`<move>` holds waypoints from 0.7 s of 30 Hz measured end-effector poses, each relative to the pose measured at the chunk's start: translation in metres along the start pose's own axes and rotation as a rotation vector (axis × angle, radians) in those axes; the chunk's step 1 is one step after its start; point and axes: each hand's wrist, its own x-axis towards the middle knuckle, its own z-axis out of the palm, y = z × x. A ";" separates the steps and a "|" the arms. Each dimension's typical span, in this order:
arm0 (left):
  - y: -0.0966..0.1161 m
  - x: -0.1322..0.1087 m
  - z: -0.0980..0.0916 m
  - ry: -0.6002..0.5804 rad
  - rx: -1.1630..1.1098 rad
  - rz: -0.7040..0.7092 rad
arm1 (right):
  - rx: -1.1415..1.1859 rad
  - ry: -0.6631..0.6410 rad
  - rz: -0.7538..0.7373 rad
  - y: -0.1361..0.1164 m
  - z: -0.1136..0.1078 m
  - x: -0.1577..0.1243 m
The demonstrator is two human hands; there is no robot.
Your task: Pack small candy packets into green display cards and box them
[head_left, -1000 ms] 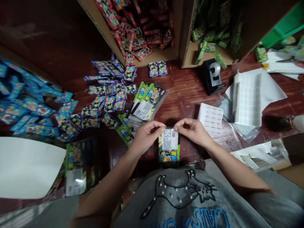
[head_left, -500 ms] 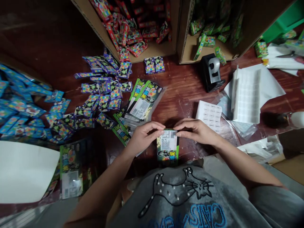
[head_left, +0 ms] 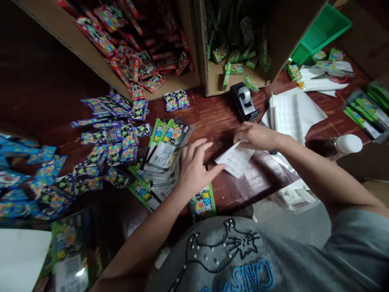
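Note:
In my right hand (head_left: 257, 136) the fingers are closed on the top edge of a white label sheet (head_left: 235, 161), which is tilted and partly folded up from the table. My left hand (head_left: 196, 164) has its fingers apart, its thumb reaching close to the sheet's left corner. Below that palm lies a green-and-black printed packet (head_left: 204, 202), partly covered by the hand and partly by my shirt. Just left of the hand, several similar packets (head_left: 164, 150) in clear plastic overlap one another.
Small purple candy boxes (head_left: 114, 134) and blue ones (head_left: 45, 162) spread leftward. Cartons hold red boxes (head_left: 142, 69) and green boxes (head_left: 235, 68). A tape dispenser (head_left: 243, 101), a stack of label sheets (head_left: 287, 115), a white-capped bottle (head_left: 348, 144) and a green bin (head_left: 322, 34) stand on the right.
The view has shifted rightward. My right hand has left the packet and taken hold of the label sheet. My left hand has let go of the packet's top edge and spread its fingers.

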 end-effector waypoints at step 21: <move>-0.004 0.034 0.033 0.069 -0.768 -0.583 | 0.999 0.683 0.351 -0.046 0.051 -0.029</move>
